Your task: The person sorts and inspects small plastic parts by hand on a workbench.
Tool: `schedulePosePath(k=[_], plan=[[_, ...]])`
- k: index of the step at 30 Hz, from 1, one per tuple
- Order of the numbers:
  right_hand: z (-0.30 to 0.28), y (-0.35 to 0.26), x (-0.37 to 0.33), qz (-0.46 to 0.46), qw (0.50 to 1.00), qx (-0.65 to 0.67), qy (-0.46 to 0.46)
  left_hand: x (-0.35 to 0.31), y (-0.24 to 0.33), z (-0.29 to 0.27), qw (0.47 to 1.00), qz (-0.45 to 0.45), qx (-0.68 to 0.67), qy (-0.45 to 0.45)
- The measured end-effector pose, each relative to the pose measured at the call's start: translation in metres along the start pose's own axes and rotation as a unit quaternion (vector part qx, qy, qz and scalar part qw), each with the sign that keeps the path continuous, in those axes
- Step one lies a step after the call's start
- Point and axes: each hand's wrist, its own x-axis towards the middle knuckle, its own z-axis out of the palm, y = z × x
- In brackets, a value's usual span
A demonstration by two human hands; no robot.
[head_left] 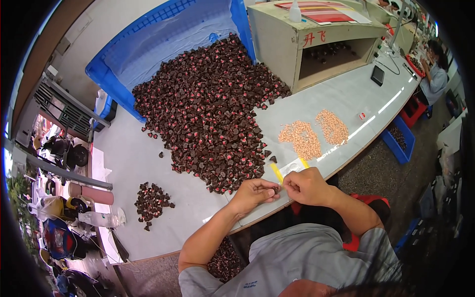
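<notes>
My left hand (253, 197) is closed near the table's front edge, its thumb and fingers pinching a small dark cone-shaped piece (275, 190). Right beside it, my right hand (309, 187) is curled with thumb and forefinger together; whatever it may hold is hidden. Just beyond both hands lies a white card with yellow strips (292, 168) on its sides. A large heap of dark brown pieces with pink-red spots (208, 114) spreads across the table toward me. To the right sit two piles of tiny beige pieces, one nearer (301, 138) and one farther (332, 127).
A tipped blue crate (148, 37) stands behind the heap. A smaller pile of dark pieces (151, 204) is at left. Back right stands a cream metal box (277, 42), with a black device (377, 75) nearby. A blue bin (398, 140) and another person (435, 79) are farther right.
</notes>
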Motion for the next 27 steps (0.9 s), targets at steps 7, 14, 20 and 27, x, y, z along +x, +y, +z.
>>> schedulePosePath(k=[7,14,20,27], plan=[[-0.008,0.002,-0.030,0.045,0.999,-0.014,-0.017,0.001,0.008,-0.002,1.000,-0.011,0.008,0.021],[0.011,0.000,-0.045,0.044,0.997,-0.038,-0.050,0.000,0.005,-0.003,0.999,-0.012,0.010,0.028],[0.014,-0.008,-0.047,0.082,0.992,-0.065,-0.069,0.000,0.004,-0.002,1.000,-0.010,0.012,0.026],[0.017,-0.007,-0.048,0.040,0.994,-0.087,-0.060,-0.001,0.007,0.000,0.999,-0.011,0.029,0.023]])
